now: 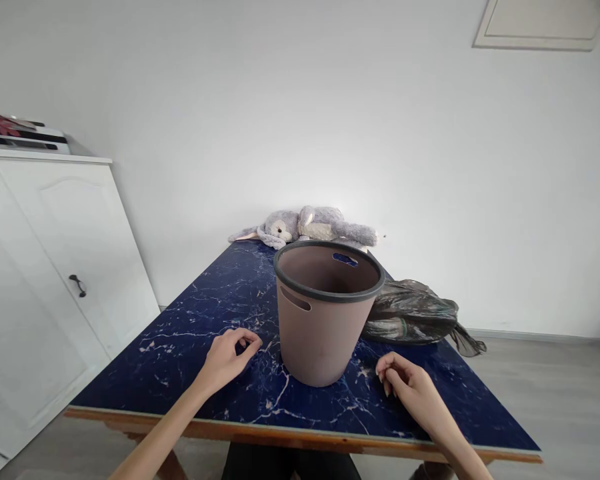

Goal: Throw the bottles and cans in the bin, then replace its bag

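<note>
A brown plastic bin with a dark rim and handle slots stands upright on a dark blue marbled table. It looks empty inside. My left hand rests on the table just left of the bin, fingers curled, thumb and forefinger close together, holding nothing that I can see. My right hand lies on the table to the right of the bin's base, fingers curled under, also holding nothing. Neither hand touches the bin. A filled black rubbish bag lies behind the bin on the right.
A grey plush toy lies at the table's far end against the white wall. A white cabinet with a dark handle stands to the left. The table's wooden front edge is close to me. Grey floor shows on the right.
</note>
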`<state>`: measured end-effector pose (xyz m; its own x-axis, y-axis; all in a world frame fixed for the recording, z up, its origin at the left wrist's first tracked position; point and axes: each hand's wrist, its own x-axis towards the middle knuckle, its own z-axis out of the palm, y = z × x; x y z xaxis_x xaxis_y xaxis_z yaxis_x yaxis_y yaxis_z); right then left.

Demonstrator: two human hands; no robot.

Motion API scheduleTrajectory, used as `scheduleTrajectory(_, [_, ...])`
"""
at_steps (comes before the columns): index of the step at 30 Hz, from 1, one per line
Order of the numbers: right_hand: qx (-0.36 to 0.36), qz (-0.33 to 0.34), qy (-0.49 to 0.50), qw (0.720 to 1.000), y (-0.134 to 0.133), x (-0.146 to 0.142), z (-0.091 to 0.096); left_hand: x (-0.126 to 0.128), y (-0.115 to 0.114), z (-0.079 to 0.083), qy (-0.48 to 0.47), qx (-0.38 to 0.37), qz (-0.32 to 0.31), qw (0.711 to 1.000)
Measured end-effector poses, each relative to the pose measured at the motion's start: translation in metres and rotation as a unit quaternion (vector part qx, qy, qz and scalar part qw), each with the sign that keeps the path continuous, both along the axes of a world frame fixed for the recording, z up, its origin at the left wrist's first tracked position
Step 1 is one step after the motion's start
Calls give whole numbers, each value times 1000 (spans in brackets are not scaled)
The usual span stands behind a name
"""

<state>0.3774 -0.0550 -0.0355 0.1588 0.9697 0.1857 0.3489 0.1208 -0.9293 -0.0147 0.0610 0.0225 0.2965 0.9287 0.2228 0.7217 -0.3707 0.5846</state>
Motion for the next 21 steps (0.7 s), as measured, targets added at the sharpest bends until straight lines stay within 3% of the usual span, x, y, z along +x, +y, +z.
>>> scheduleTrajectory(4, [-7,-21,-45,999,-5,-2,1,22,-23,1,-19,-12,9,1000])
scheduleTrajectory(10, [-4,-52,-95,994,-11,-5,1,35,-52,8,-73,-48,-58,995])
scheduleTrajectory(14, [1,-62,-90,994,-11,-5,1,33,-56,8,-130,-66,-37,989])
scheduleTrajectory(21, [9,-68,-91,993,-12,-5,3,34,-54,4,-121,-62,-28,990])
